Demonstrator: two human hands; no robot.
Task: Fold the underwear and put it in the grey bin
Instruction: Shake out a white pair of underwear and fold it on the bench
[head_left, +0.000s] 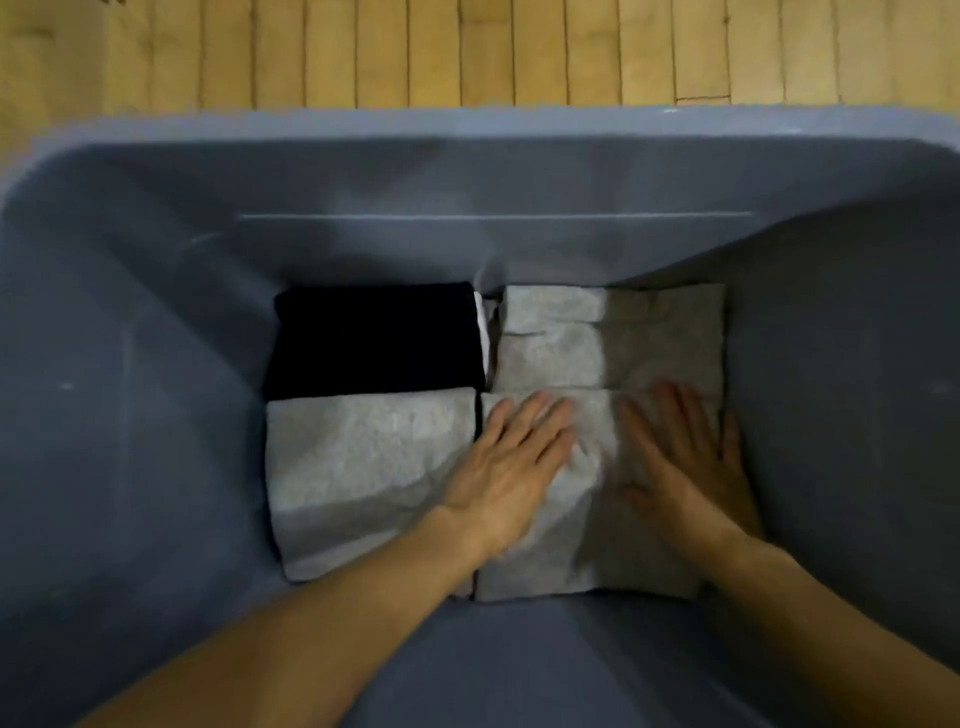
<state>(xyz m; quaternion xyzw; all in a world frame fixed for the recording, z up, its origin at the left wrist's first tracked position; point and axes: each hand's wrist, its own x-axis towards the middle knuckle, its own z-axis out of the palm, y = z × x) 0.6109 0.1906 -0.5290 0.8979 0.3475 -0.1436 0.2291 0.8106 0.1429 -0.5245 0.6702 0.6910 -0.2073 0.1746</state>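
Both hands lay flat, fingers straight, on folded grey underwear (597, 499) at the near-right of the grey bin (130, 364) floor: L hand (511, 462) on its left part, R hand (685, 457) on its right. Other folded pieces lay beside it, incl. a black one (374, 338).

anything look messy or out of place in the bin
Nothing stands out. Four folded pieces lie flat in a tidy grid on the floor of the grey bin; both hands press flat on the near-right grey piece.
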